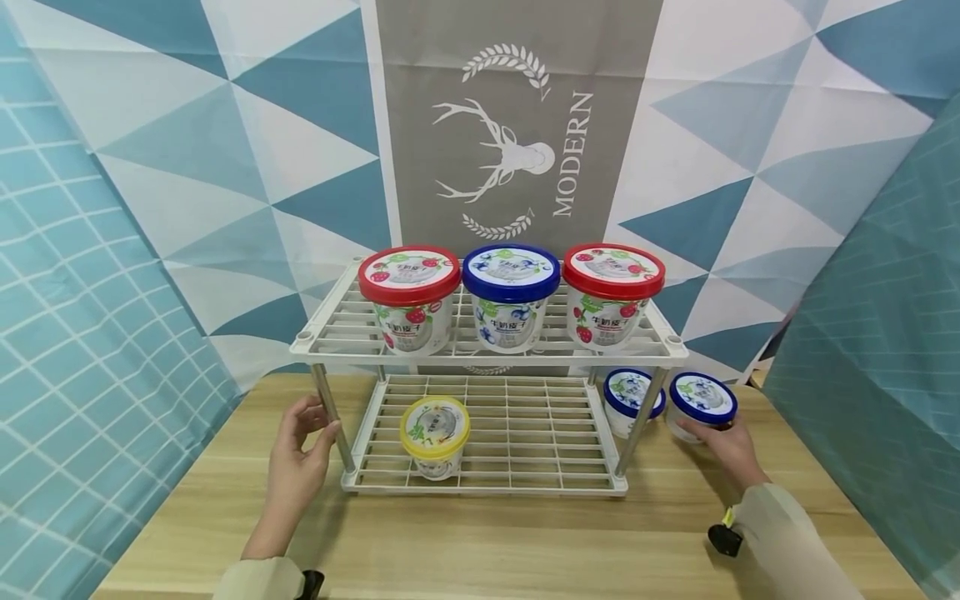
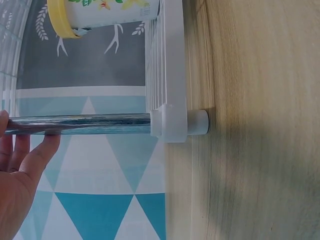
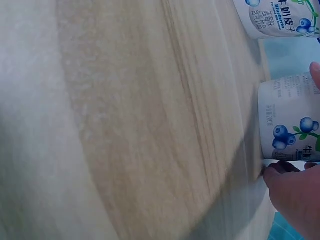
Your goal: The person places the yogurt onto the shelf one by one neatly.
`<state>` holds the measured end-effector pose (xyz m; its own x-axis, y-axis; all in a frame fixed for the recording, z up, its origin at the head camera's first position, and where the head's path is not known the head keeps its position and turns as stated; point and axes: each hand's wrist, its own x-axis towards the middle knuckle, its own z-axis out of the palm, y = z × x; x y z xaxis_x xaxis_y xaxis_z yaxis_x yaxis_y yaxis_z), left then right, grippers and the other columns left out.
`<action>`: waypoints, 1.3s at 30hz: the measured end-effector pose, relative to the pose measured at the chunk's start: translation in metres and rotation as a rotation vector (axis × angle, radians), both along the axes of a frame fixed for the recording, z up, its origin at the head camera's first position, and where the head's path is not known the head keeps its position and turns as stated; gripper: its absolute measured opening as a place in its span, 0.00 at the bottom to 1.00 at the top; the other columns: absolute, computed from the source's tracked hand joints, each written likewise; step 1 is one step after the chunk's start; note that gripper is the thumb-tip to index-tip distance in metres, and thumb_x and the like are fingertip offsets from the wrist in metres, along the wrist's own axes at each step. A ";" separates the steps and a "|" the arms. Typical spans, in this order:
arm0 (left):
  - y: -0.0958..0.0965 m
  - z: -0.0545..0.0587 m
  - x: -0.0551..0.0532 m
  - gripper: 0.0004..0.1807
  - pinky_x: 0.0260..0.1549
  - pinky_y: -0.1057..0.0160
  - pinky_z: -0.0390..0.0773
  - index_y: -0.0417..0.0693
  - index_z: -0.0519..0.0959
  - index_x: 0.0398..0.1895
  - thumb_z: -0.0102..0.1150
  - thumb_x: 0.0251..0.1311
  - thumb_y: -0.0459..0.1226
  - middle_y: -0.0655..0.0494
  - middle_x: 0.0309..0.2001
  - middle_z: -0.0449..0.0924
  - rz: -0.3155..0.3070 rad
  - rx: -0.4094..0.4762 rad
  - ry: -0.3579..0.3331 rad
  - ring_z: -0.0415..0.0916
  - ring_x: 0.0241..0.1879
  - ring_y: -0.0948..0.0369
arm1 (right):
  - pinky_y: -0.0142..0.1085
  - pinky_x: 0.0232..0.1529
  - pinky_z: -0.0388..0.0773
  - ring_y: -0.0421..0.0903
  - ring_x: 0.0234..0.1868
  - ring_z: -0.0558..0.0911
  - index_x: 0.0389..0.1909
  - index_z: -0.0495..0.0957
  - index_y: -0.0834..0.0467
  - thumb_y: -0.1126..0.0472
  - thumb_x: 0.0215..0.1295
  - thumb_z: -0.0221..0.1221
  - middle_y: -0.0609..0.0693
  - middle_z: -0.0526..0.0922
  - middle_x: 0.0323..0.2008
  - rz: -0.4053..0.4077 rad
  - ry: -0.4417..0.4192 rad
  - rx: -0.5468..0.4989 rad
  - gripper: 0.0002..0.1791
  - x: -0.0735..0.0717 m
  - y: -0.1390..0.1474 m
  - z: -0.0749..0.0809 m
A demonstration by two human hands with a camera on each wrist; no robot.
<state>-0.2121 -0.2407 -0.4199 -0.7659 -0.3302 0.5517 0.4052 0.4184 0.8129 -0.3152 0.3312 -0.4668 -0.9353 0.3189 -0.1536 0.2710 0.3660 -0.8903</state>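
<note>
My left hand point(image 1: 302, 458) holds the metal post point(image 1: 335, 423) at the front left of a white two-tier rack point(image 1: 487, 360). In the left wrist view its thumb is above the post point(image 2: 100, 123) and the fingertips lie along the underside. On the wooden table to the right of the rack, my right hand point(image 1: 729, 450) grips a blue-lidded blueberry tub point(image 1: 703, 398), thumb on one side and fingers on the other. A second blue-lidded tub point(image 1: 633, 392) stands just left of it, partly behind the right front post.
On the upper shelf stand two red-lidded tubs point(image 1: 411, 287) with a blue-lidded tub point(image 1: 512, 287) between them. A yellow-lidded tub point(image 1: 435, 427) stands left on the lower shelf. Patterned cloth point(image 1: 315, 108) hangs behind, with tiled-print sheets point(image 1: 75, 333) at both sides.
</note>
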 end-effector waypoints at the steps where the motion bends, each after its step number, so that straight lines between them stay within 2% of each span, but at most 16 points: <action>1: 0.000 0.000 0.000 0.22 0.29 0.80 0.78 0.35 0.67 0.54 0.56 0.55 0.20 0.68 0.37 0.70 0.000 -0.004 0.000 0.71 0.37 0.75 | 0.60 0.69 0.48 0.67 0.71 0.46 0.72 0.30 0.61 0.44 0.53 0.65 0.68 0.39 0.72 -0.003 0.001 0.007 0.62 0.000 0.000 0.000; 7: 0.002 0.004 -0.001 0.23 0.29 0.82 0.77 0.34 0.66 0.55 0.56 0.55 0.21 0.67 0.37 0.69 -0.003 -0.011 -0.007 0.71 0.37 0.76 | 0.60 0.69 0.48 0.67 0.71 0.47 0.72 0.30 0.61 0.41 0.53 0.64 0.68 0.40 0.72 -0.014 -0.001 0.036 0.62 0.000 0.002 0.002; 18: 0.001 0.006 0.001 0.24 0.30 0.83 0.76 0.34 0.66 0.56 0.57 0.55 0.21 0.71 0.38 0.69 0.009 -0.023 -0.003 0.70 0.38 0.77 | 0.57 0.70 0.50 0.65 0.71 0.49 0.73 0.33 0.60 0.46 0.52 0.67 0.66 0.44 0.72 -0.052 0.049 0.003 0.61 -0.002 0.001 0.002; 24: 0.002 0.005 0.000 0.23 0.30 0.83 0.76 0.33 0.65 0.55 0.56 0.55 0.20 0.69 0.37 0.69 -0.003 -0.019 0.006 0.71 0.37 0.76 | 0.57 0.70 0.51 0.65 0.71 0.51 0.73 0.35 0.60 0.48 0.52 0.68 0.66 0.46 0.72 -0.091 0.117 0.043 0.60 0.000 -0.002 -0.001; 31: 0.002 0.003 0.000 0.24 0.30 0.83 0.76 0.33 0.66 0.55 0.56 0.54 0.20 0.69 0.37 0.69 0.006 -0.010 0.006 0.70 0.37 0.76 | 0.57 0.70 0.50 0.63 0.72 0.49 0.73 0.35 0.58 0.52 0.52 0.68 0.64 0.46 0.72 -0.124 0.167 0.014 0.60 0.004 -0.008 -0.004; 39: 0.001 0.002 0.002 0.23 0.30 0.82 0.76 0.34 0.66 0.55 0.56 0.55 0.20 0.70 0.37 0.69 0.022 -0.022 -0.014 0.70 0.37 0.77 | 0.58 0.70 0.51 0.65 0.71 0.51 0.73 0.34 0.60 0.48 0.52 0.67 0.66 0.45 0.72 -0.141 0.123 0.022 0.60 0.009 -0.015 -0.003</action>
<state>-0.2102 -0.2396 -0.4178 -0.7664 -0.3347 0.5483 0.3846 0.4447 0.8089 -0.3067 0.3166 -0.4694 -0.8922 0.4504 -0.0325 0.2105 0.3513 -0.9123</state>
